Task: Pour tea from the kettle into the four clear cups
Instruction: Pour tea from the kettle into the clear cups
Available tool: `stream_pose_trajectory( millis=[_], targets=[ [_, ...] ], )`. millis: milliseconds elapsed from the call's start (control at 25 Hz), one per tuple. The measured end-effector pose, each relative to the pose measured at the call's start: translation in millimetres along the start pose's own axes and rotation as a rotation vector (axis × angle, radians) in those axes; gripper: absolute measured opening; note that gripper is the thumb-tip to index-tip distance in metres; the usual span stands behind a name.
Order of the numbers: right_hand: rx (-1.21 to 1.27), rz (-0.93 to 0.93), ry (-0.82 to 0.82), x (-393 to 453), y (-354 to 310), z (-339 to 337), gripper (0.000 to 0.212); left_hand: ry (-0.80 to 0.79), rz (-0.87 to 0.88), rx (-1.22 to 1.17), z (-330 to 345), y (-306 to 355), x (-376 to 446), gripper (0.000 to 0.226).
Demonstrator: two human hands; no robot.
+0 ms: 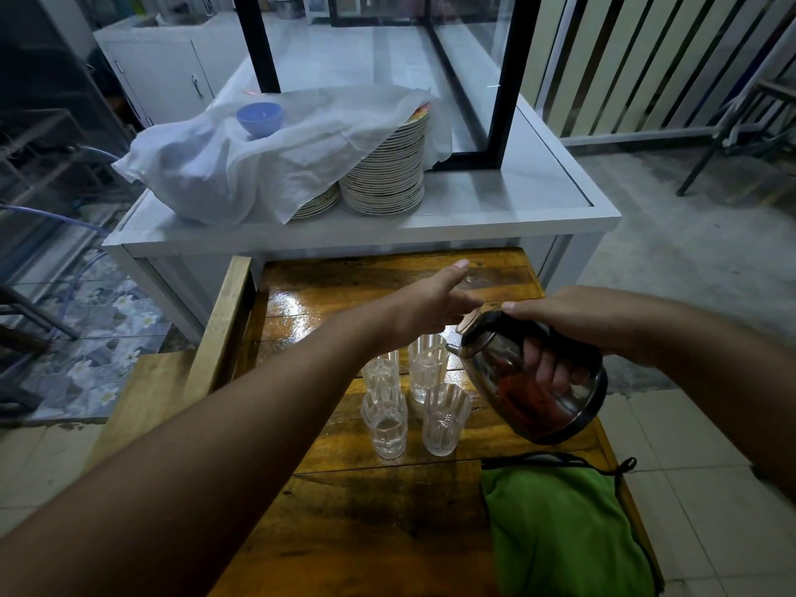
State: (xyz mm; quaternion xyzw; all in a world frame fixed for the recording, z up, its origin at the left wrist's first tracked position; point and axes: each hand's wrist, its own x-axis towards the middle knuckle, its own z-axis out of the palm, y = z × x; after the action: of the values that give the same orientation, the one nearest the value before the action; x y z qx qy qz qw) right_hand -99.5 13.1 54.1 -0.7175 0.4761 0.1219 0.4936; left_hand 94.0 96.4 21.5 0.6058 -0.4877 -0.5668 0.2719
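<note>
Several clear ribbed cups stand close together on the wooden table. The far right cup sits under the spout and the far left cup beside it. In front stand the near left cup and the near right cup. My right hand grips the handle of a shiny steel kettle, which is tilted left with its spout over the far right cup. The thumb rests near the lid. My left hand reaches over the cups with fingers apart, close to the kettle's lid, holding nothing.
A green cloth bag lies on the table's near right corner. Behind the table stands a white counter with stacked plates, a white cloth and a blue bowl. A wooden bench is at the left.
</note>
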Motion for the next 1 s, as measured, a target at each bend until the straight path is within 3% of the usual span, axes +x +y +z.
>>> stream_pose_trajectory(
  millis=[480,720,1000],
  targets=[
    [0.243,-0.144,0.167,5,69,27,0.071,-0.054,0.004,0.073,10,6,5,0.074],
    [0.311,-0.218,0.16,1,81,29,0.07,-0.065,0.018,0.044,10,17,-2,0.074],
    [0.198,-0.209,0.075,-21,82,9,0.07,-0.135,-0.005,0.009,17,25,-15,0.079]
  ],
)
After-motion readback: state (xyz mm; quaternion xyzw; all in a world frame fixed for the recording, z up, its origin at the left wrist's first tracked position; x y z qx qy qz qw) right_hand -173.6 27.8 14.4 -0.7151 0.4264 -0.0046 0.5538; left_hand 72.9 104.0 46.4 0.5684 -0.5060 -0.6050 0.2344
